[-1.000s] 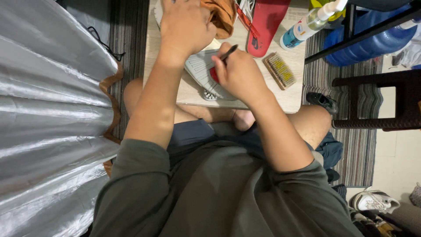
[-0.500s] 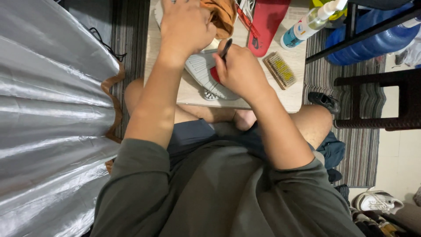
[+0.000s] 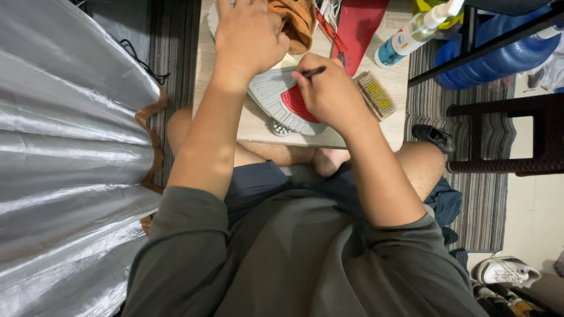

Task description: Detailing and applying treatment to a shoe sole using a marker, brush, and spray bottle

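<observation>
I am pinching a thin dark stick (image 3: 313,72) tight in my right hand (image 3: 329,94) and pressing my left hand (image 3: 249,35) down on the shoe (image 3: 276,97) lying sole-up on the little table (image 3: 258,126), so if I am pushing too hard, the stick may be slipping and poking me.

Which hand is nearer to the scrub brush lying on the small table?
Right. The right hand, gripping a thin dark tool over the shoe sole, sits just beside the scrub brush. The left hand holds the shoe farther off, on its other side.
</observation>
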